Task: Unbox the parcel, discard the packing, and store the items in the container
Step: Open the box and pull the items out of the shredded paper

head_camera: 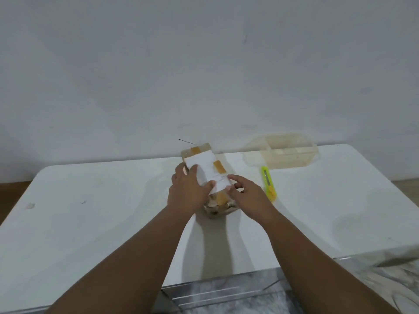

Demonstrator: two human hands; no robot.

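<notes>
Resting mid-table, our clear-wrapped rectangular parcel (pixel 207 172) shows a white paper label and tan tape patches, its near end crumpled. Under it, the white tabletop (pixel 102 211) meets a plain pale wall, with bare surface broad to our left and front. Far right sits the clear plastic divided container (pixel 286 152); just beside the parcel lies a yellow-green utility knife (pixel 268 183). Our left hand (pixel 187 192) lies with fingers spread on the label; our right hand (pixel 249 196) pinches the parcel's near right edge.
</notes>
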